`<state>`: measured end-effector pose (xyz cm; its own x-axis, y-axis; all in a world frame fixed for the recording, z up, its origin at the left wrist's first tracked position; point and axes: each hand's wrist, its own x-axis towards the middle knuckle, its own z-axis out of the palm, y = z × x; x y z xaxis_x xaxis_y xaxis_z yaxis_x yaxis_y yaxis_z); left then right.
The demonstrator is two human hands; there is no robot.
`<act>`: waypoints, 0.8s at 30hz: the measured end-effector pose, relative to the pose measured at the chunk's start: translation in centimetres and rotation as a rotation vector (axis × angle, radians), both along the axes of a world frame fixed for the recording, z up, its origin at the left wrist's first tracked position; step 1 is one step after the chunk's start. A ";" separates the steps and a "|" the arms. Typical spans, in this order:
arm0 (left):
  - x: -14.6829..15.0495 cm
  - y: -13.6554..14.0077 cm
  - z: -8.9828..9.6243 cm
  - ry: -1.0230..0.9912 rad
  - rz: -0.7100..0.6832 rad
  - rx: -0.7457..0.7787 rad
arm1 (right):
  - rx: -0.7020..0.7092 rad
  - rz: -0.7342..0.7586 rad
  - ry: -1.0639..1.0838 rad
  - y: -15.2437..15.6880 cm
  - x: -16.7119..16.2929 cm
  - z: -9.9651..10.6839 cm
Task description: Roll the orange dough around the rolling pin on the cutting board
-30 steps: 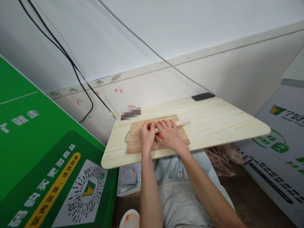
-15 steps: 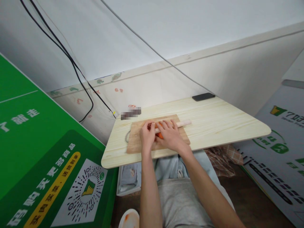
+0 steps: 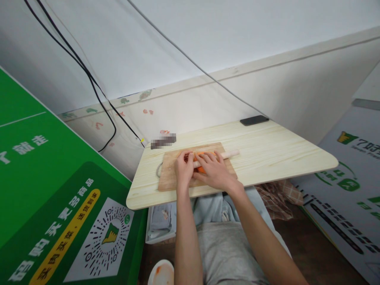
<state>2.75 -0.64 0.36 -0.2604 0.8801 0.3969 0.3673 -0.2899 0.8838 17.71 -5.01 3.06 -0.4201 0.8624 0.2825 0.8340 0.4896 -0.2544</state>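
Note:
A pale wooden rolling pin (image 3: 231, 154) lies slantwise over a flat, bright orange piece (image 3: 201, 170) that looks like dough, on a wooden cutting board (image 3: 169, 174). My left hand (image 3: 184, 168) is curled over the pin's left end, thumb and fingers bent round it. Across the middle of the pin rests my right hand (image 3: 215, 170), its fingers stretched out and spread. The pin's right end sticks out past the board. Both hands cover much of the orange piece.
The board lies on a light wood-grain table (image 3: 276, 150). A black phone (image 3: 254, 120) is at the back edge; a blurred brown object (image 3: 163, 141) lies back left. Below are a white box (image 3: 162, 225) and a stained white dish (image 3: 162, 273). A green panel (image 3: 74, 190) stands left.
My right hand and wrist have shifted very slightly, with the fingers still on the pin. The left hand and the board look the same.

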 end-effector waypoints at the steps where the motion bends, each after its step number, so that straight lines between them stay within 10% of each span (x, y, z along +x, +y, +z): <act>1: 0.0 0.0 0.0 -0.004 -0.002 0.001 | 0.014 -0.017 0.003 0.2 -0.2 -0.1; 24: 0.2 -0.1 0.2 -0.003 0.005 -0.011 | 0.050 -0.043 0.024 0.7 -0.6 -0.2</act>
